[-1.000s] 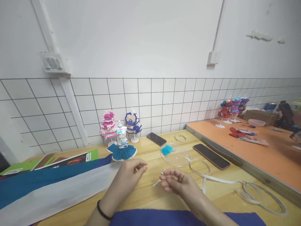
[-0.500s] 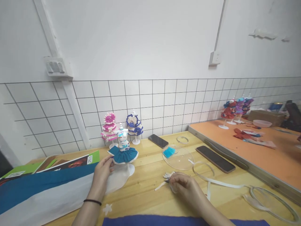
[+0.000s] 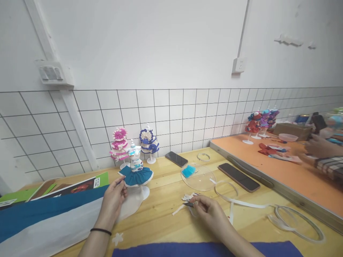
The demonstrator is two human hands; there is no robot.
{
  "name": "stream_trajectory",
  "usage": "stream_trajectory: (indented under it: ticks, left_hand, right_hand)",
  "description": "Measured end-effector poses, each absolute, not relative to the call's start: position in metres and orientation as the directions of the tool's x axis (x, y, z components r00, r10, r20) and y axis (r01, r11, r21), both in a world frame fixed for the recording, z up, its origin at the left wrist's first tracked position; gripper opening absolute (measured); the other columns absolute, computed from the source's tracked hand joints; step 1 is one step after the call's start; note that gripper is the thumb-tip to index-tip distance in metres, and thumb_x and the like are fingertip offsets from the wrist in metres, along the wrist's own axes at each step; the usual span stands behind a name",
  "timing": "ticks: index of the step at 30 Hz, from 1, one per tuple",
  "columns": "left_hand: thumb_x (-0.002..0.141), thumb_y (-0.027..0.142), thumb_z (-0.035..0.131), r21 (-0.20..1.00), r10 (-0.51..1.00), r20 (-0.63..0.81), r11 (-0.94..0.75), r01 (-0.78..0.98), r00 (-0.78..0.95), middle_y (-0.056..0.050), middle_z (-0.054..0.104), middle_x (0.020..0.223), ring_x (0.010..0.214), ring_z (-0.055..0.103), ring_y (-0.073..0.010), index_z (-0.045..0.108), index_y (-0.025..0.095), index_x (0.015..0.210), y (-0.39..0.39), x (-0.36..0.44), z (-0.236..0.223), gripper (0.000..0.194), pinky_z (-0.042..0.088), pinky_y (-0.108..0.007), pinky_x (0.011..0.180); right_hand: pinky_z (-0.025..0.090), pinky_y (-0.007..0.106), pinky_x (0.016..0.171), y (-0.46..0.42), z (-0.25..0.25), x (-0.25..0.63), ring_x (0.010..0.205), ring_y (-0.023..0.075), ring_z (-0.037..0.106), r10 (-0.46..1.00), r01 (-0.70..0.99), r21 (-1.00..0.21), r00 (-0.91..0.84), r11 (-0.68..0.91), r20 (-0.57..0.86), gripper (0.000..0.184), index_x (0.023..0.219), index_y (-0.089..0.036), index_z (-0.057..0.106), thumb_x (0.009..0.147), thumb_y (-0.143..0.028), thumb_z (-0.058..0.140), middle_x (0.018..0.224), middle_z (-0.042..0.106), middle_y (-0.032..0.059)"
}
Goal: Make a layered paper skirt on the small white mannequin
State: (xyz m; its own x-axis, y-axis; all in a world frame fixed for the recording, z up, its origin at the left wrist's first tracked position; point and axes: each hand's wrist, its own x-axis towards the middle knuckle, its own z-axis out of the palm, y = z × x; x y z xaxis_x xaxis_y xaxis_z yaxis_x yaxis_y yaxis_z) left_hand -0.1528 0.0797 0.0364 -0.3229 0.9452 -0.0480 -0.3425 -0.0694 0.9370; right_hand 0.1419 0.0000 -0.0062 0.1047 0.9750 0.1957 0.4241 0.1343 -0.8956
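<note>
A teal ruffled skirt (image 3: pixel 138 176) with a white hem sits on a small white dress form (image 3: pixel 136 160) on a stand. My left hand (image 3: pixel 114 194) is closed at the skirt's left edge, thumb and fingers pinching the fabric. Over the wooden table, my right hand (image 3: pixel 210 214) is closed around a small tool with a dark pointed tip (image 3: pixel 189 204); its handle is hidden in the fingers. The tip lies by a little heap of white strips (image 3: pixel 189 196). Behind the teal skirt stand a pink tiered dress (image 3: pixel 119 145) and a blue-and-cream one (image 3: pixel 149 141).
Two phones (image 3: pixel 176 159) and a clear round plate (image 3: pixel 198 184) with turquoise pieces (image 3: pixel 188 171) lie beyond my right hand. White ribbon (image 3: pixel 250 204) trails right. Teal and white cloth (image 3: pixel 53 210) covers the left. A co-worker's hand (image 3: pixel 321 146) is over the orange table (image 3: pixel 289 175).
The view has turned slightly right, shifting everything leftward. A co-worker's hand and checked sleeve have entered at the right. More of the dark tip shows at my right hand; my left keeps its pinch.
</note>
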Motion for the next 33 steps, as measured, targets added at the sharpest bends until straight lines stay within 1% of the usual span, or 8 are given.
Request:
stream_trajectory:
  ticks: [6, 9, 12, 15, 20, 23, 27, 33]
  left_hand:
    - [0.050, 0.026, 0.070, 0.949, 0.928, -0.108, -0.011, -0.314, -0.358, 0.010, 0.044, 0.041, 0.036, 0.037, -0.0049, 0.058, 0.014, 0.083, 0.084, -0.153, 0.027, 0.037, 0.027, -0.016, 0.037]
    - [0.053, 0.026, 0.069, 0.954, 0.913, -0.147, 0.029, -0.298, -0.381, 0.011, 0.040, 0.038, 0.031, 0.032, -0.0039, 0.056, 0.015, 0.073, 0.084, -0.155, 0.025, 0.027, 0.022, -0.016, 0.034]
    - [0.057, 0.026, 0.065, 0.954, 0.899, -0.153, 0.027, -0.297, -0.409, 0.006, 0.048, 0.043, 0.035, 0.042, -0.0063, 0.054, 0.015, 0.068, 0.082, -0.155, 0.030, 0.019, 0.030, -0.017, 0.037]
    - [0.057, 0.022, 0.062, 0.956, 0.882, -0.129, -0.011, -0.293, -0.453, 0.002, 0.058, 0.053, 0.045, 0.052, -0.0100, 0.055, 0.016, 0.076, 0.082, -0.155, 0.035, 0.020, 0.039, -0.020, 0.043]
    - [0.053, 0.017, 0.064, 0.970, 0.826, -0.074, -0.071, -0.233, -0.558, 0.009, 0.048, 0.043, 0.038, 0.041, -0.0079, 0.055, 0.016, 0.084, 0.086, -0.158, 0.035, 0.033, 0.029, -0.018, 0.039]
    - [0.054, 0.020, 0.066, 0.972, 0.782, -0.022, -0.129, -0.196, -0.623, 0.010, 0.044, 0.044, 0.040, 0.038, -0.0071, 0.055, 0.015, 0.089, 0.089, -0.160, 0.032, 0.037, 0.028, -0.018, 0.040]
    - [0.054, 0.017, 0.067, 0.955, 0.735, 0.057, -0.237, -0.177, -0.676, 0.004, 0.057, 0.070, 0.060, 0.052, -0.0090, 0.052, 0.018, 0.104, 0.086, -0.157, 0.038, 0.052, 0.040, -0.021, 0.055]
    - [0.062, 0.026, 0.067, 0.926, 0.675, 0.170, -0.358, -0.118, -0.718, 0.000, 0.058, 0.090, 0.087, 0.056, -0.0127, 0.053, 0.018, 0.110, 0.078, -0.144, 0.058, 0.051, 0.042, -0.030, 0.082]
  right_hand:
    - [0.040, 0.026, 0.060, 0.001, -0.005, 0.138, 0.064, 0.0173, 0.052, 0.962, 0.430, -0.880, 0.083, 0.201, 0.259, 0.018, 0.079, -0.019, 0.068, 0.070, -0.025, 0.055, 0.069, 0.057, 0.0015]
    - [0.042, 0.026, 0.057, 0.000, -0.005, 0.138, 0.060, 0.0171, 0.055, 0.970, 0.406, -0.895, 0.072, 0.183, 0.231, 0.025, 0.086, -0.017, 0.066, 0.078, -0.036, 0.050, 0.066, 0.060, 0.0023]
    - [0.041, 0.026, 0.053, 0.001, -0.007, 0.140, 0.056, 0.0168, 0.054, 0.972, 0.412, -0.898, 0.098, 0.155, 0.213, 0.032, 0.084, -0.017, 0.065, 0.083, -0.042, 0.045, 0.061, 0.060, 0.0016]
    - [0.040, 0.027, 0.054, 0.003, -0.007, 0.145, 0.056, 0.0175, 0.053, 0.965, 0.440, -0.886, 0.135, 0.145, 0.226, 0.029, 0.086, -0.016, 0.065, 0.081, -0.040, 0.048, 0.060, 0.058, 0.0011]
    - [0.043, 0.027, 0.060, 0.007, -0.002, 0.153, 0.066, 0.0191, 0.058, 0.962, 0.449, -0.880, 0.135, 0.154, 0.237, 0.023, 0.085, -0.016, 0.065, 0.075, -0.035, 0.055, 0.072, 0.064, 0.0039]
    - [0.043, 0.025, 0.055, 0.008, 0.000, 0.155, 0.058, 0.0171, 0.058, 0.972, 0.442, -0.888, 0.123, 0.125, 0.198, 0.024, 0.073, -0.016, 0.063, 0.079, -0.036, 0.051, 0.064, 0.065, 0.0027]
    - [0.036, 0.024, 0.048, 0.008, 0.003, 0.160, 0.045, 0.0142, 0.049, 0.970, 0.490, -0.866, 0.148, 0.100, 0.195, 0.038, 0.056, -0.017, 0.057, 0.082, -0.043, 0.047, 0.044, 0.052, -0.0019]
    - [0.042, 0.029, 0.063, 0.011, 0.005, 0.167, 0.069, 0.0203, 0.056, 0.942, 0.552, -0.816, 0.149, 0.174, 0.302, 0.023, 0.074, -0.019, 0.065, 0.076, -0.038, 0.053, 0.073, 0.063, 0.0048]
